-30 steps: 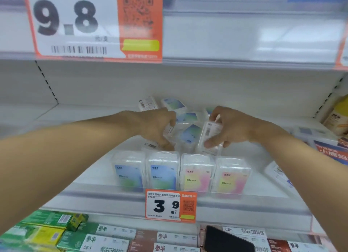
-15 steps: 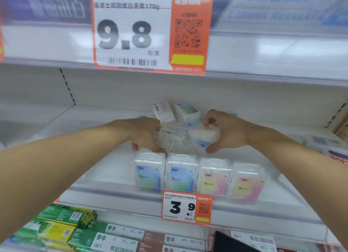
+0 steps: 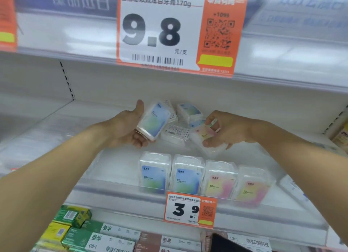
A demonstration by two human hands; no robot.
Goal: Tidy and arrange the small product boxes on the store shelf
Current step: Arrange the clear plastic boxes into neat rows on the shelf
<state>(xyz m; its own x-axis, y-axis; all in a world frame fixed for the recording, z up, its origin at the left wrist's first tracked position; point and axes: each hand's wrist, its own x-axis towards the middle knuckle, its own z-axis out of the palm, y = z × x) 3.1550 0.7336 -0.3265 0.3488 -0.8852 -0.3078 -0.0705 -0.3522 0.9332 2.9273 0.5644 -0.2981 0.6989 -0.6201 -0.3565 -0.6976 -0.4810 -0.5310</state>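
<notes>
My left hand (image 3: 128, 128) grips a clear box with a blue-green label (image 3: 153, 121), lifted and tilted, label facing me. My right hand (image 3: 228, 129) grips a clear box with a pink-yellow label (image 3: 204, 134) just above the shelf. Between and behind my hands lie loose boxes: one label-down showing a barcode (image 3: 176, 132) and one blue-topped (image 3: 189, 111). Along the front of the white shelf (image 3: 116, 165) stands a neat row: two blue boxes (image 3: 154, 173), (image 3: 187, 175) and two pink-yellow boxes (image 3: 220, 180), (image 3: 252, 187).
A clear rail with a 3.9 price tag (image 3: 190, 209) fronts the shelf. The shelf above carries a 9.8 price tag (image 3: 177, 30). Below are green toothpaste cartons (image 3: 75, 231) and white-labelled cartons (image 3: 116, 234). Other packs sit at the far right (image 3: 340, 137).
My left hand turned palm up and lifted a blue-green box out of the pile. My right hand swapped to a pink-yellow box, held lower. The view shifted left and down.
</notes>
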